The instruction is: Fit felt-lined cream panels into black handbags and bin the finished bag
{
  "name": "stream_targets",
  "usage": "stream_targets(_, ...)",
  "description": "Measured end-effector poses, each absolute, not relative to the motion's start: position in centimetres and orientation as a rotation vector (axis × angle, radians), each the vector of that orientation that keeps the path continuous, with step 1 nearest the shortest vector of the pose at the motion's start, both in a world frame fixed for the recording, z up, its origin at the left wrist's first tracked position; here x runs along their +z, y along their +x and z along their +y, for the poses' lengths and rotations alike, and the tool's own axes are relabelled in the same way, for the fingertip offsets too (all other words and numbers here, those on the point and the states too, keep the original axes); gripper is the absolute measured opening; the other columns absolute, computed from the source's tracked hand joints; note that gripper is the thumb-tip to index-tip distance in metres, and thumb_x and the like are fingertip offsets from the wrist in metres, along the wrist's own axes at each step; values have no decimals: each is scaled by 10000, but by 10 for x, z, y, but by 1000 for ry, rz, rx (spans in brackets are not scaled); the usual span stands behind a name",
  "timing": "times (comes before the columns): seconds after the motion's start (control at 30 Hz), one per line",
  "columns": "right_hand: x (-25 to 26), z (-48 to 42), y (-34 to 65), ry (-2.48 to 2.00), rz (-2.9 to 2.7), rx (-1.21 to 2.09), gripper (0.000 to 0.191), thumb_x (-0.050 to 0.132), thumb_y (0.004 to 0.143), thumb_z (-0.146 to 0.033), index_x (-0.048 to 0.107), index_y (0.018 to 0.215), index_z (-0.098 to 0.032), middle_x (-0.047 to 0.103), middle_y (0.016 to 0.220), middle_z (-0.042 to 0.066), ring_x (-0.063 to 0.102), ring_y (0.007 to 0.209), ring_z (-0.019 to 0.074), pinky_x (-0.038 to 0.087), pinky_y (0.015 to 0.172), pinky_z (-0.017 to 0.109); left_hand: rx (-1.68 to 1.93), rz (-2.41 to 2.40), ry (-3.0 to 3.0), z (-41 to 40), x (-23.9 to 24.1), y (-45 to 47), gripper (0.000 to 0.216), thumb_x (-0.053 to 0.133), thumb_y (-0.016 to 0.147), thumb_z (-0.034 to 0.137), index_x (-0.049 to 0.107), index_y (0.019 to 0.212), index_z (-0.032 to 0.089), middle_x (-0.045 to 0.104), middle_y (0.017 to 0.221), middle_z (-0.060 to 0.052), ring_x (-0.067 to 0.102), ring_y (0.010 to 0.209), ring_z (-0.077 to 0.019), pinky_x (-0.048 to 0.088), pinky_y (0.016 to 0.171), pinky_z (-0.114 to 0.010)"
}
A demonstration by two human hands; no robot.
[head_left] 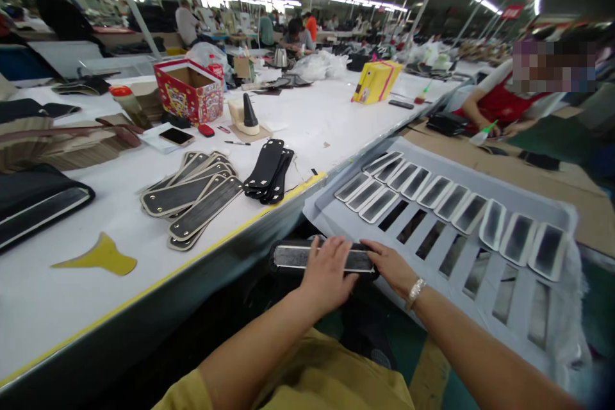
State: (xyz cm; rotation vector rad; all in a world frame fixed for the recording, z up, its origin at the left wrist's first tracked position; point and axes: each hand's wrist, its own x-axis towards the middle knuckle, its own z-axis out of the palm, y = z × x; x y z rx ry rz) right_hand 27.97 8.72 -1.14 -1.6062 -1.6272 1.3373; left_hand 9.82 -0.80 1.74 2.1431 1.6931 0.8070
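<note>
A long black piece with rounded ends (291,257) is in front of me beside the table edge, a grey light-edged panel along its top. My left hand (329,272) lies across that panel with its fingers stretched out and slightly apart. At the piece's right end is my right hand (391,266), its fingers closed around the corner; the underside of the grip is hidden. Just right of my hands, a slotted pale tray (444,245) carries several dark panels with light borders (368,195).
On the white table (307,115) lie beige-edged strips (206,208), black strips (269,170), a yellow scrap (103,256) and a phone (177,136). A red box (189,90) and a yellow box (377,82) stand farther back. A person in red (509,102) works at right.
</note>
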Motion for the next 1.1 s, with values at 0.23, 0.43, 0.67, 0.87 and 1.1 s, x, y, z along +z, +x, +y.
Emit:
stream_targets(0.23, -15, 56, 285, -1605, -1815, 844, 508, 483, 793, -455, 572, 1177, -134, 581, 1221, 155, 529, 1146, 270, 364, 1030, 449, 1302, 1775, 950, -69, -34, -18, 556, 624, 740, 355, 471, 1240, 166, 487, 1334, -136, 482, 1210, -260, 378, 1017, -418)
stream_targets(0.43, -24, 42, 267, -1478, -1938, 633, 490, 403, 842, -465, 534, 1194, -150, 528, 1265, 152, 468, 1204, 262, 325, 1063, 465, 1328, 1395, 593, -77, -38, -11, 681, 736, 638, 414, 519, 1238, 176, 504, 1344, -117, 509, 1176, -274, 484, 858, -318)
stream_targets(0.67, -26, 51, 268, -1650, -1844, 825, 577, 343, 845, -501, 466, 1268, -128, 494, 1320, 162, 453, 1232, 280, 306, 1071, 468, 1265, 1482, 721, -67, -23, -16, 683, 708, 655, 374, 502, 1281, 194, 588, 1242, -96, 588, 991, -242, 476, 660, -265)
stream_targets(0.87, -29, 57, 267, -1665, -1816, 873, 552, 336, 843, -495, 477, 1234, -133, 515, 1289, 155, 483, 1191, 281, 332, 1046, 454, 1150, 1508, 726, -56, -13, -23, 645, 670, 645, 281, 513, 1268, 225, 614, 1185, -50, 576, 847, -167, 417, 571, -210)
stream_targets(1.1, -35, 54, 265, -1666, -1755, 847, 517, 337, 840, -513, 493, 1186, -162, 547, 1226, 144, 508, 1145, 278, 370, 1005, 449, 1190, 1609, 550, -53, -8, -4, 649, 632, 650, 255, 489, 1282, 227, 650, 1049, -35, 571, 858, -164, 423, 592, -205)
